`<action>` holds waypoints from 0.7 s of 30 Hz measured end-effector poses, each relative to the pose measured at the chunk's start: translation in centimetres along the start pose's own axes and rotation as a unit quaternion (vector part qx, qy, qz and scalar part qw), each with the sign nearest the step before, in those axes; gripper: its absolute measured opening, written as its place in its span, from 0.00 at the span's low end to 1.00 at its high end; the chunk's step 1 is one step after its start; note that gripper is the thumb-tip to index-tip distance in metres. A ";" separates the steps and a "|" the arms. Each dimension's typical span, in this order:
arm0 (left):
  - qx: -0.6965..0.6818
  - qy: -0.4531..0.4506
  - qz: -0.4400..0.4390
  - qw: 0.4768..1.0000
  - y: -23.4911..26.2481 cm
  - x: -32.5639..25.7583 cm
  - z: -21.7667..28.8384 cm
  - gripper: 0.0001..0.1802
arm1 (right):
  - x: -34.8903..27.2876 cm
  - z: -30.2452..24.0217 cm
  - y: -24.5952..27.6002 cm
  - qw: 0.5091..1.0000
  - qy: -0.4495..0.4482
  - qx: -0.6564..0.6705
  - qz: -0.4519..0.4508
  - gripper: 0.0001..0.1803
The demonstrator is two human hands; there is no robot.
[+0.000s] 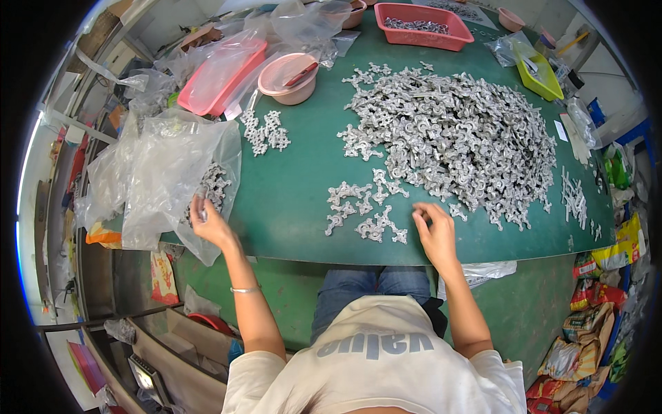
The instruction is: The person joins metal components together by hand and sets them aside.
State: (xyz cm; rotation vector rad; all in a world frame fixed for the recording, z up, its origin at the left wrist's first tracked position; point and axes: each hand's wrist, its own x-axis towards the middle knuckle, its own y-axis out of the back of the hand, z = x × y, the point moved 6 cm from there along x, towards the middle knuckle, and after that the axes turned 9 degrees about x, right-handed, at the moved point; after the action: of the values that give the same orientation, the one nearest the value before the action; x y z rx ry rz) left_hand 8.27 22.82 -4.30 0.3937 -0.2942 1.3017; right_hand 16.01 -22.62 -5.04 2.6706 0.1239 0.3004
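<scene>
My left hand (211, 222) is at the mouth of a clear plastic bag (162, 172), beside a cluster of grey metal castings (215, 185) at the bag's edge. Its fingers are bent together; whatever lies between them is too small to make out. Over the table's near edge, my right hand (436, 233) has loosely curled fingers, the thumb apart, and no part visible in it. Just left of it lies a small loose group of castings (376, 224). Farther back rises a large heap of the same branched grey castings (462, 138).
Behind the bag are a pink tray (224, 79) under plastic film and a pink bowl (286, 79) with a red-handled tool on it. Another pink tray (424, 27) holds metal parts. A yellow-green tray (540, 74) and thin metal strips (573, 196) are at the right.
</scene>
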 end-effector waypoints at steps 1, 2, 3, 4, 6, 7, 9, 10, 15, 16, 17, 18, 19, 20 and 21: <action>0.041 0.028 -0.001 0.999 0.5 0.8 -1.1 0.17 | 0.7 -0.1 -0.6 0.999 -0.021 -0.025 0.002 0.09; 0.081 0.057 -0.004 0.995 0.8 0.9 -2.0 0.18 | 1.3 0.0 -1.2 0.999 -0.020 -0.026 0.004 0.09; 0.078 0.056 -0.006 0.995 0.7 0.2 -1.8 0.18 | 1.8 0.0 -1.7 0.993 0.021 -0.114 0.025 0.08; 0.097 0.025 -0.038 0.994 0.1 -1.0 -1.4 0.17 | 2.3 -0.1 -2.2 0.977 0.062 -0.201 0.046 0.07; 0.119 -0.118 -0.093 0.981 -1.8 -4.7 1.3 0.14 | 2.6 0.3 -2.7 0.977 0.044 -0.205 0.047 0.05; 0.028 0.070 -0.205 0.976 -3.8 -8.2 4.2 0.11 | 2.7 0.8 -2.2 0.978 0.045 -0.200 0.048 0.05; -0.092 0.120 -0.306 0.940 -5.3 -12.6 6.8 0.09 | 2.6 0.3 -2.1 0.985 0.021 -0.164 0.042 0.03; -0.106 0.118 -0.351 0.923 -5.8 -14.7 7.4 0.10 | 2.3 -0.1 -1.9 0.985 0.021 -0.164 0.042 0.03; -0.161 0.227 -0.531 0.800 -8.1 -22.9 11.0 0.11 | 1.3 0.0 0.0 0.983 0.056 -0.132 0.114 0.03; -0.165 0.239 -0.544 0.787 -8.4 -23.9 11.3 0.12 | 1.1 0.5 0.2 0.988 0.038 -0.102 0.111 0.03; -0.165 0.238 -0.546 0.786 -8.5 -24.3 11.5 0.12 | 1.0 0.1 0.3 0.990 0.053 -0.069 0.111 0.04; -0.179 0.247 -0.550 0.777 -8.7 -24.7 11.6 0.12 | 0.7 -0.4 0.5 0.990 0.054 -0.069 0.112 0.04; -0.193 0.257 -0.555 0.768 -8.8 -25.0 11.8 0.13 | 0.2 -0.6 0.9 0.991 0.019 0.038 0.123 0.05; -0.194 0.257 -0.556 0.766 -9.0 -25.2 12.3 0.13 | -0.3 -1.3 1.4 0.980 -0.017 0.143 0.134 0.07; -0.188 0.291 -0.566 0.748 -9.1 -25.5 12.9 0.13 | -0.8 -2.6 1.9 0.976 0.007 0.162 0.145 0.08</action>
State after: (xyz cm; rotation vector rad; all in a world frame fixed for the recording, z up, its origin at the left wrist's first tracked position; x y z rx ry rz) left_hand 10.95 -7.08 -4.64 -0.2132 0.2256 0.0830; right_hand 14.68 -23.37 -2.07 3.0129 -0.2349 0.4219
